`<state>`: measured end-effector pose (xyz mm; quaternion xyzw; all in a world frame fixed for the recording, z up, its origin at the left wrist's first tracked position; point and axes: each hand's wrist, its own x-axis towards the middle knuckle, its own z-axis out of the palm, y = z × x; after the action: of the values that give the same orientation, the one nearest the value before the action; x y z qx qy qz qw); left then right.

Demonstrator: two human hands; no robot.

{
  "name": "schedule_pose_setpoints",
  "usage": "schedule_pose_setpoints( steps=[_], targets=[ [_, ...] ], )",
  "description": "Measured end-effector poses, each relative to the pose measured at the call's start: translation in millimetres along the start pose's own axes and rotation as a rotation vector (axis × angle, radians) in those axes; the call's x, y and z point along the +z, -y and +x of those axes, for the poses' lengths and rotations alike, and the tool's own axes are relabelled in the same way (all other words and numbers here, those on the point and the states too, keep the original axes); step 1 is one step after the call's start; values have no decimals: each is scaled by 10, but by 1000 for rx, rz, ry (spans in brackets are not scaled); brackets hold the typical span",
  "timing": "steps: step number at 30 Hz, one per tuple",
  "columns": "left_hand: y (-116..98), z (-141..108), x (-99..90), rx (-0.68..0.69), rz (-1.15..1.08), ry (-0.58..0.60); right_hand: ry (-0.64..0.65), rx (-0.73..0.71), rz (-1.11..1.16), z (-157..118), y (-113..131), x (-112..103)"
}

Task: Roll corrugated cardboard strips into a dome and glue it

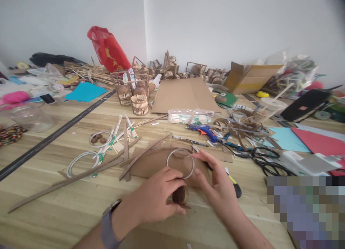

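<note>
My left hand point(159, 195) is closed around a small round brown piece point(179, 196), dark and hollow-looking at its end. Part of it is hidden behind my fingers. Just beyond, a thin whitish ring point(167, 159) stands out against a flat piece of brown cardboard point(145, 162). My right hand point(215, 177) is beside the ring's right edge, thumb and fingers apart. Its fingertips are at or very near the rim; whether they touch is unclear. A yellow-and-black cutter point(236, 188) lies partly behind the right hand.
Brown strips point(81, 173) and white rings point(71, 166) lie to the left. A blue glue gun point(205, 131), a pen point(190, 140) and black scissors point(269, 161) lie right of centre. Small slatted buckets point(140, 105) stand behind, near a large cardboard sheet point(185, 94).
</note>
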<state>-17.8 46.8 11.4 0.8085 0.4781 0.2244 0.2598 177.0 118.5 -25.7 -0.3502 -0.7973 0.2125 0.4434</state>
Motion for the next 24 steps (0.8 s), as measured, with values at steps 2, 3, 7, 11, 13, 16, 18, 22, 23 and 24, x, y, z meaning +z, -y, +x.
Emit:
schedule_pose_setpoints(
  steps=[2,3,7,11,13,16,18,22,23,24],
  targets=[
    [18,-4,16,-6,18,-4,-46,39,19,-23,-25,-6],
    [29,-7,22,-14,29,-18,-71,58,25,-33,-34,-10],
    [63,-14,39,-68,78,-117,-127,67,29,-46,-41,-36],
    [61,-9,56,-92,104,-153,-97,20,-91,1,-3,-55],
    [54,-5,69,-86,123,-143,-114,-7,-167,31,12,-63],
    [59,-5,94,-93,147,-134,-163,-92,-281,38,11,-71],
    [72,-8,116,-96,152,-127,-155,-181,-379,16,5,-66],
    [82,-5,151,-78,173,-87,-79,-339,-589,-29,7,-22],
    [75,-2,153,-79,179,-69,-64,-356,-625,-31,9,-11],
    [65,2,153,-84,184,-51,-52,-368,-652,-30,10,-4]
  ],
)
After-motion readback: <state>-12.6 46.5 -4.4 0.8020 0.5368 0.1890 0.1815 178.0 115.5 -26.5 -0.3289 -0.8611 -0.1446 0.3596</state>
